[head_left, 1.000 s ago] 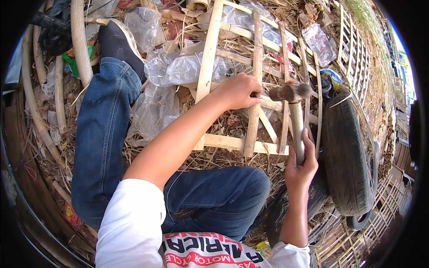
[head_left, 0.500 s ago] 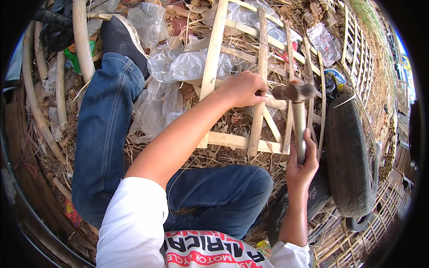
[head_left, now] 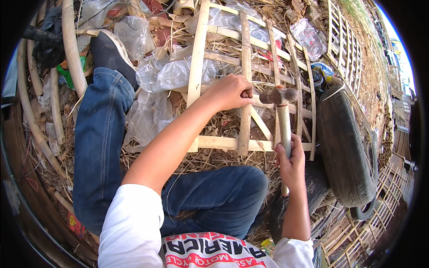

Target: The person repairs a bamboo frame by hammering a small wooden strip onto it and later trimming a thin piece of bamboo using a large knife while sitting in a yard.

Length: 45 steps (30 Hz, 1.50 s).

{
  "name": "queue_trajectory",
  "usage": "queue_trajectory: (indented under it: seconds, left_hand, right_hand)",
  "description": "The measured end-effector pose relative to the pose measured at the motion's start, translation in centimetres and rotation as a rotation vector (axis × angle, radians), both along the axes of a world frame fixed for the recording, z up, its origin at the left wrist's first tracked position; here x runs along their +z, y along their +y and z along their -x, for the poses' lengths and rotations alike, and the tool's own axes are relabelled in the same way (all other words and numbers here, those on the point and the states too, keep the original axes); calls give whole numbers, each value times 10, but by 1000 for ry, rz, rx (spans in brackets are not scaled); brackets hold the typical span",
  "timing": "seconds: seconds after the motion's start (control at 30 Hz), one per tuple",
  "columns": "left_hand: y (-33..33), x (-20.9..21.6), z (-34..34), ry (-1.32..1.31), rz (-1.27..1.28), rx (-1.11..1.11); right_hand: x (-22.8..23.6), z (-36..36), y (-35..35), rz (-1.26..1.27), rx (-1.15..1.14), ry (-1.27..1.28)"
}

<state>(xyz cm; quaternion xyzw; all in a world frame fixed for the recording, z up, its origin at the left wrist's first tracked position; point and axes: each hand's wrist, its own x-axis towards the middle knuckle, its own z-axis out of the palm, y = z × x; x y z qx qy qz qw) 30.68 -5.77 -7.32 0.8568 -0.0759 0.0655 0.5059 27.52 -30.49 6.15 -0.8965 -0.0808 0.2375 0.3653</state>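
Note:
A lattice of pale bamboo slats (head_left: 219, 142) lies on the littered ground in front of me. My left hand (head_left: 233, 92) is closed, with thumb and fingers pinched at an upright slat (head_left: 245, 49) where it meets a cross slat; what the fingertips hold is hidden. My right hand (head_left: 292, 163) is wrapped round the pale handle of a hammer (head_left: 284, 125). The handle's lower end shows below that hand. The rusty hammer head is just right of my left fingers, over the lattice; whether it touches a slat I cannot tell.
An old tyre (head_left: 346, 147) stands right of the lattice. Clear plastic bags (head_left: 178, 73) and dry straw lie around. Thick bamboo poles (head_left: 73, 49) are at the left, beside my shoe (head_left: 114, 56). More lattice panels (head_left: 346, 42) lie at the far right. My bent leg (head_left: 219, 190) is nearest me.
The whole view has shifted, so the scene sits further left. The hammer has tilted in my right hand, baring the handle's lower end. My left hand stays at the same slat.

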Motion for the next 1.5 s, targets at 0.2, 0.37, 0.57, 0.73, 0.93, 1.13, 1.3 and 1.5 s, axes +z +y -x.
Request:
queue_trajectory:
  seconds: [0.2, 0.37, 0.57, 0.73, 0.93, 1.13, 1.3, 1.5]
  left_hand:
    - [-2, -2, 1, -49, -33, 24]
    - [-1, -3, 1, -48, -25, 26]
    - [-2, 1, 6, -45, -63, 59]
    - [3, 0, 1, -13, -71, 52]
    - [2, 5, 3, 55, -22, 6]
    - [3, 8, 3, 79, -86, 19]
    - [4, 8, 0, 47, -61, 34]
    - [4, -1, 5, 28, -39, 36]
  right_hand:
    - [5, -3, 10, 47, 58, -194]
    - [2, -1, 18, 72, 49, -254]
    - [9, -4, 16, 44, 3, -249]
    - [-2, -9, 23, 143, 166, -228]
    - [9, 3, 30, 143, 41, -274]
    - [4, -2, 23, 64, 0, -321]
    - [2, -12, 18, 152, 121, -301]
    - [2, -2, 28, 283, 143, -166]
